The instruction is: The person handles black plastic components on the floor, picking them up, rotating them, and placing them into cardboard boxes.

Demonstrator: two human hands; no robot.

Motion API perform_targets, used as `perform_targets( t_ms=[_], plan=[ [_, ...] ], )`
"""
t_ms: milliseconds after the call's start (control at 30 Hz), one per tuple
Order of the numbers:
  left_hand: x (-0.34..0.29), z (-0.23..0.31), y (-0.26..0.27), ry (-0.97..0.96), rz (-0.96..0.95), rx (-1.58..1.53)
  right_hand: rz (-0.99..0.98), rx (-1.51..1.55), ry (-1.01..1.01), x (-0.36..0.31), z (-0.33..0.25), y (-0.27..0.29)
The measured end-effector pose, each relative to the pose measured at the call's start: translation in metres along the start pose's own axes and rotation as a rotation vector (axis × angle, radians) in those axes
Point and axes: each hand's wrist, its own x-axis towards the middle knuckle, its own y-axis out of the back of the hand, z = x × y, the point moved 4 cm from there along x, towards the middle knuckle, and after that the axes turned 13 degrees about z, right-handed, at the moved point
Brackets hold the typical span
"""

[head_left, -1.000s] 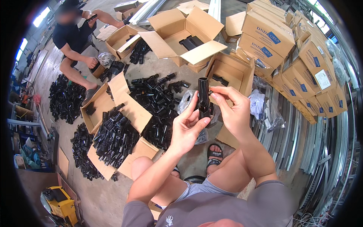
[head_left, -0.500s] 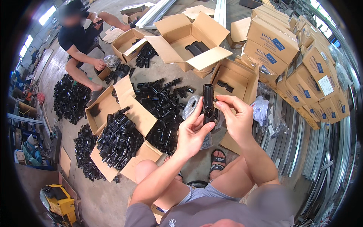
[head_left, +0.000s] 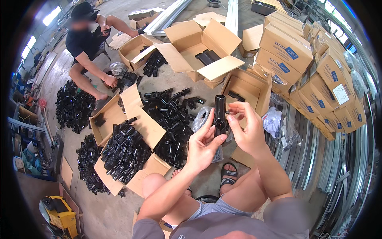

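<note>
A glossy black tubular fitting (head_left: 219,113) stands upright in front of me, its round open end at the top. The thumb and fingers of my left hand (head_left: 202,150) close round its lower part. My right hand (head_left: 250,129) is pinched at the fitting's right side. A small dark bit shows at those fingertips, too small to name. Behind the fitting is an open cardboard box (head_left: 258,84) with a few black pieces inside. Clear plastic wrap (head_left: 199,119) lies just beyond my left hand.
Many black fittings (head_left: 169,115) cover the floor ahead, and more fill a carton (head_left: 157,161) at left. Another person (head_left: 81,42) sits at the far left, handling black parts. Stacked cartons (head_left: 286,47) and long metal profiles (head_left: 318,159) line the right. A yellow machine (head_left: 63,217) stands lower left.
My right fingertips have shifted slightly lower along the fitting's side; my left hand keeps its hold. The other person's lower hand has moved toward the black parts on the floor.
</note>
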Motion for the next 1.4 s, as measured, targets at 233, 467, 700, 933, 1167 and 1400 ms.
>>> perform_targets(
  t_ms=[233,467,700,933,1167,1400],
  plan=[
    [0.002,-0.004,0.004,0.011,-0.026,-0.023,-0.121,-0.197,0.06,-0.002,0.015,-0.007],
    [0.002,-0.006,0.003,0.044,-0.064,-0.032,-0.067,-0.162,0.156,-0.002,0.017,-0.005],
    [0.003,0.001,-0.002,0.12,-0.014,-0.121,0.001,-0.059,0.168,0.003,0.008,-0.003],
    [0.002,-0.003,-0.001,0.141,-0.024,-0.185,-0.019,-0.242,0.174,-0.003,0.016,-0.004],
    [0.005,-0.009,0.005,0.224,-0.072,-0.139,0.055,-0.057,0.194,-0.004,0.016,-0.005],
    [0.004,-0.01,0.007,0.31,-0.054,-0.216,-0.018,-0.113,0.226,-0.002,0.013,-0.006]
  ],
)
